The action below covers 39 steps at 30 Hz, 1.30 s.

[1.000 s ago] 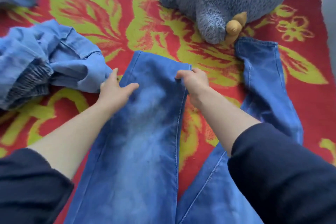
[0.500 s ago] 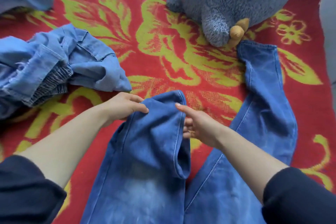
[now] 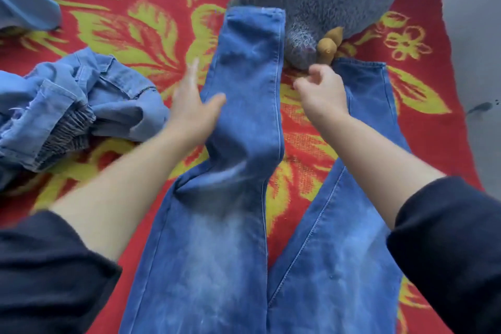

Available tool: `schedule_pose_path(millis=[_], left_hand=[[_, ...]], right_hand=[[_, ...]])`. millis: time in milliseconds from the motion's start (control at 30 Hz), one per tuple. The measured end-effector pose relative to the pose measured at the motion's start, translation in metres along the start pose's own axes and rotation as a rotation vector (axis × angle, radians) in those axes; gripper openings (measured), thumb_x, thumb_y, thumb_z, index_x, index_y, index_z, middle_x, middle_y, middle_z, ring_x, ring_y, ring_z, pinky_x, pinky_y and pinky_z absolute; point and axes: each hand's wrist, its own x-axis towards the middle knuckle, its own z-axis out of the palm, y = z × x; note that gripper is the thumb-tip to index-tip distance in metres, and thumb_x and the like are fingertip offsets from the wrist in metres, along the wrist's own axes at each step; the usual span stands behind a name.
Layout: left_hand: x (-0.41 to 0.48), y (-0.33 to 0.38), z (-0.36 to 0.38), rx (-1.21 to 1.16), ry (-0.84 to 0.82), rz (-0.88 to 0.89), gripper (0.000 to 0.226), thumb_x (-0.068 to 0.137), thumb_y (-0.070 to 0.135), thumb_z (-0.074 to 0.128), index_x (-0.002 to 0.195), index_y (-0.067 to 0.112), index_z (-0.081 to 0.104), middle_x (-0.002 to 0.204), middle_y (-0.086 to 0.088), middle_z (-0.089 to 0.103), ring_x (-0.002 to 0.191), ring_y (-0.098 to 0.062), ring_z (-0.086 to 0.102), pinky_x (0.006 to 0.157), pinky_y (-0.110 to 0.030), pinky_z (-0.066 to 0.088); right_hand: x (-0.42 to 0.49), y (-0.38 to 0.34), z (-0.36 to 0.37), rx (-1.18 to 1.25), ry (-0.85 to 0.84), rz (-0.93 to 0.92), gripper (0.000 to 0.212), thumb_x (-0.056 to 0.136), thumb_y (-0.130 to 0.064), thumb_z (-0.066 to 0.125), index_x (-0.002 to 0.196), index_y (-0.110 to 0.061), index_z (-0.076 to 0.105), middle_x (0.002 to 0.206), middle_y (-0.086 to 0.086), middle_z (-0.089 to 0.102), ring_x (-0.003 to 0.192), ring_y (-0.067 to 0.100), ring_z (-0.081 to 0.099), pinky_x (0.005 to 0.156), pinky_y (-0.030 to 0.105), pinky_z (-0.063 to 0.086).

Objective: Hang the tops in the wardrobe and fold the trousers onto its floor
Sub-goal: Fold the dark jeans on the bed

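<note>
Flung out straight since half a second ago, one leg of the jeans (image 3: 244, 89) lies on the red flowered blanket (image 3: 135, 30), hem against the plush toy (image 3: 325, 3); the left hand (image 3: 189, 111) is released, fingers spread, thumb on the leg's edge; the right hand (image 3: 322, 92) hangs loosely curled between the legs, grasping nothing. Soft, weighty denim, I judge; it drapes and creases, so it is best pinched at hem or waistband.

faded blue jeans (image 3: 244, 122), red-and-yellow floral blanket (image 3: 151, 35)
</note>
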Motion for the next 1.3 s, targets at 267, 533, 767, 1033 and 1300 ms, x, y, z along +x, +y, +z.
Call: schedule_pose_path(millis=[267,533,767,1033,1300], left_hand=[[-0.216,-0.064,0.085,0.479,-0.417,0.115,0.065,0.099,0.037,0.035,0.152,0.028,-0.003,0.151,0.009,-0.030,0.137,-0.007,-0.032,0.117,-0.031,-0.005],[-0.362,-0.037,0.151,0.629,-0.540,0.270,0.064,0.082,0.037,0.068,0.140,0.018,0.049,0.151,-0.009,0.037,0.137,-0.029,0.037,0.102,-0.053,0.038],[-0.475,-0.009,0.206,0.617,-0.704,0.013,0.089,0.083,0.064,0.032,0.152,0.010,0.015,0.160,-0.014,0.002,0.147,-0.032,0.003,0.115,-0.055,0.014],[-0.498,0.014,0.215,0.743,-0.780,-0.160,0.105,0.080,0.016,0.058,0.148,0.013,-0.023,0.150,-0.008,-0.039,0.138,-0.028,-0.036,0.111,-0.064,0.002],[-0.447,0.026,0.104,0.188,-0.760,-0.440,0.019,0.071,0.005,0.047,0.078,0.022,0.048,0.082,-0.003,0.063,0.081,-0.031,0.056,0.060,-0.031,0.038]], right_hand=[[-0.123,0.182,-0.064,-0.310,-0.041,0.295,0.034,0.086,-0.008,0.059,0.120,-0.002,0.060,0.121,0.016,0.060,0.112,0.029,0.056,0.096,0.033,0.039],[-0.204,0.291,-0.117,-0.261,0.073,0.521,0.038,0.078,-0.020,0.075,0.109,-0.005,0.060,0.100,0.015,0.063,0.095,0.029,0.059,0.084,0.036,0.044],[-0.229,0.306,-0.133,0.121,-0.173,0.574,0.032,0.084,-0.012,0.071,0.104,-0.015,0.046,0.080,-0.004,0.058,0.059,0.015,0.056,0.052,0.029,0.049],[-0.229,0.279,-0.131,0.238,-0.209,0.572,0.020,0.076,-0.002,0.060,0.084,-0.018,0.051,0.069,0.003,0.055,0.041,0.010,0.042,0.039,0.016,0.035],[-0.224,0.191,-0.113,0.271,-0.085,0.616,0.025,0.073,0.003,0.057,0.070,-0.018,0.045,0.056,0.001,0.044,0.027,0.006,0.039,0.033,0.011,0.032]])
